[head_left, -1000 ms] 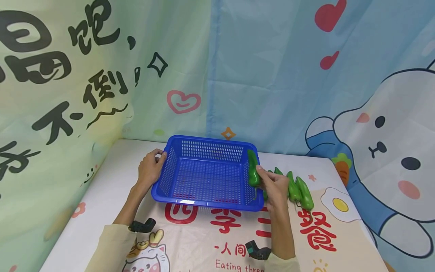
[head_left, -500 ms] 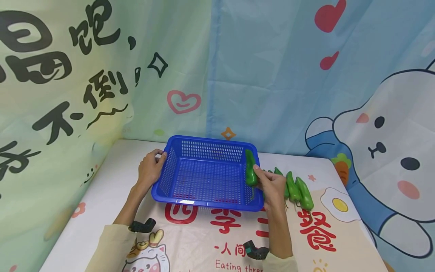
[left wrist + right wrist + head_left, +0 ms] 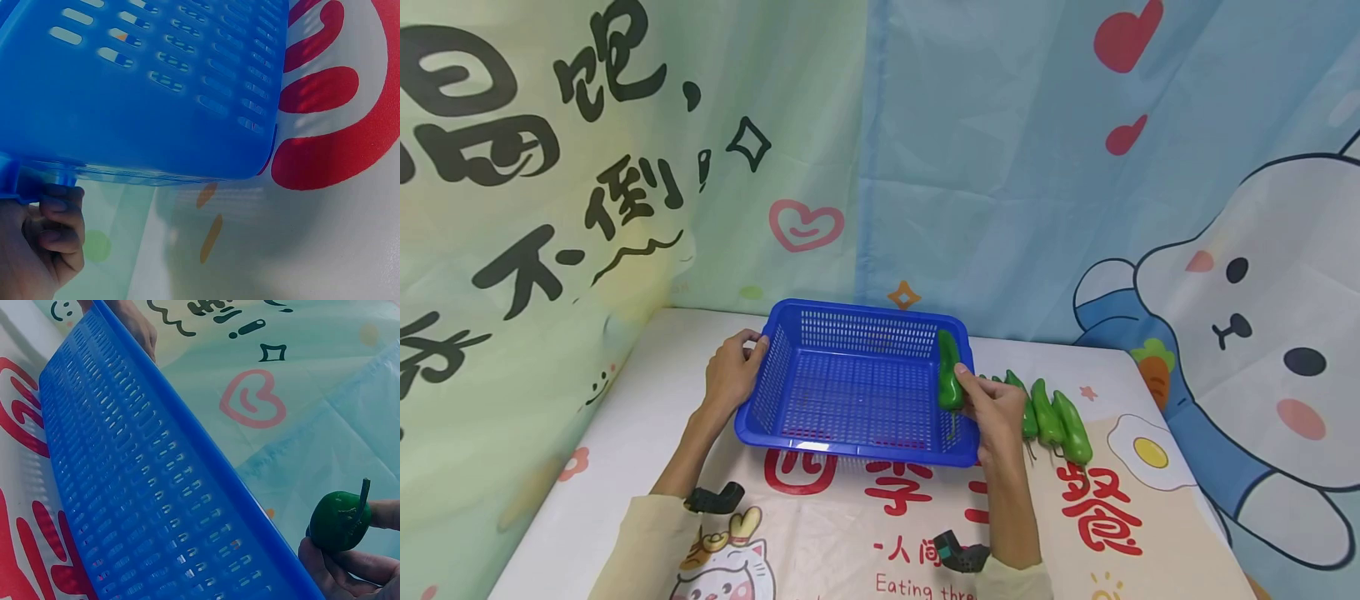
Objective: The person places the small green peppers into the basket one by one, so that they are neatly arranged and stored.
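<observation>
A blue plastic basket [image 3: 857,392] with slotted walls stands on the table. My left hand [image 3: 730,371] grips its left rim; the left wrist view shows curled fingers [image 3: 65,219] under that rim. Over the basket's right side, my right hand [image 3: 1000,412] pinches a green pepper [image 3: 950,371] between thumb and fingers. In the right wrist view the pepper [image 3: 340,520] appears stem end first, above the rim. Several more green peppers [image 3: 1075,427] lie right of the basket, some partly hidden behind the right hand. No pepper shows on the basket's floor.
The table is covered by a printed cloth [image 3: 842,533] with red characters and cartoon figures. Patterned curtains [image 3: 985,183] hang close behind and to the left of the table. A dark wrist device [image 3: 958,552] sits by the right sleeve.
My right hand has moved slightly left, carrying the green pepper further in over the basket's right side. The left hand and the basket stay where they were.
</observation>
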The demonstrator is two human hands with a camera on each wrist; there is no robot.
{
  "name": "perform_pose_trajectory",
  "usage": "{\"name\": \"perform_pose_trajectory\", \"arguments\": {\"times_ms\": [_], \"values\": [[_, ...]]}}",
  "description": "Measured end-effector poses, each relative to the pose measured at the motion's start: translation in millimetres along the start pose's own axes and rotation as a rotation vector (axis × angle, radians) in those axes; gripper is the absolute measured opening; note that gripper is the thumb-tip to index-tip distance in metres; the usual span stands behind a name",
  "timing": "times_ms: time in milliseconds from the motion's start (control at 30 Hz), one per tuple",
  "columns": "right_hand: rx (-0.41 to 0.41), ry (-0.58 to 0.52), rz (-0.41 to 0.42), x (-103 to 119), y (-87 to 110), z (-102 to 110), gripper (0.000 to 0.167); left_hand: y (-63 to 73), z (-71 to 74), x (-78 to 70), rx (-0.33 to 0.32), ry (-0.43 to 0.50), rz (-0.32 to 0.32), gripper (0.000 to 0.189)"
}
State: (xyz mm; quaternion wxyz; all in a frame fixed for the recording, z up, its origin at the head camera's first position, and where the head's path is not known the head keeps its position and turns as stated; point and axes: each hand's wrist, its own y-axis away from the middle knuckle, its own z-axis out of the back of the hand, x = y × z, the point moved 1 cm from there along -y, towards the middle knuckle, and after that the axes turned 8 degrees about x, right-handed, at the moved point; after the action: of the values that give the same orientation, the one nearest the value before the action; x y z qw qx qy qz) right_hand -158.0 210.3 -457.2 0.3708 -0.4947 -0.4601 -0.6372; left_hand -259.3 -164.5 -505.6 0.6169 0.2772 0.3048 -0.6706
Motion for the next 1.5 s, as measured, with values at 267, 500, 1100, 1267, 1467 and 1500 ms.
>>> {"name": "perform_pose_trajectory", "arguments": {"times_ms": [267, 500, 1100, 1267, 1467, 1500], "values": [[-0.015, 0.008, -0.01, 0.5, -0.2, -2.7, 0.062, 0.0, 0.0, -0.9, 0.001, 0.001, 0.002, 0.041], [-0.009, -0.016, 0.009, 2.4, 0.6, -5.3, 0.062, -1.4, 0.0, -0.9, 0.001, -0.001, 0.002, 0.04], [0.009, 0.011, 0.003, 1.5, 1.4, -18.3, 0.058, -1.4, -0.3, -1.0, 0.0, -0.005, 0.01, 0.04], [0.012, -0.003, -0.006, 1.1, 2.2, -22.8, 0.059, -0.9, -1.0, -0.2, 0.0, -0.004, 0.014, 0.041], [0.003, -0.019, -0.003, -0.3, 2.4, -27.8, 0.059, -0.3, -0.7, 0.1, 0.001, 0.0, 0.013, 0.041], [0.004, -0.021, -0.005, -0.9, 2.5, -28.6, 0.059, 0.0, -0.6, 0.2, 0.001, 0.0, 0.013, 0.041]]}}
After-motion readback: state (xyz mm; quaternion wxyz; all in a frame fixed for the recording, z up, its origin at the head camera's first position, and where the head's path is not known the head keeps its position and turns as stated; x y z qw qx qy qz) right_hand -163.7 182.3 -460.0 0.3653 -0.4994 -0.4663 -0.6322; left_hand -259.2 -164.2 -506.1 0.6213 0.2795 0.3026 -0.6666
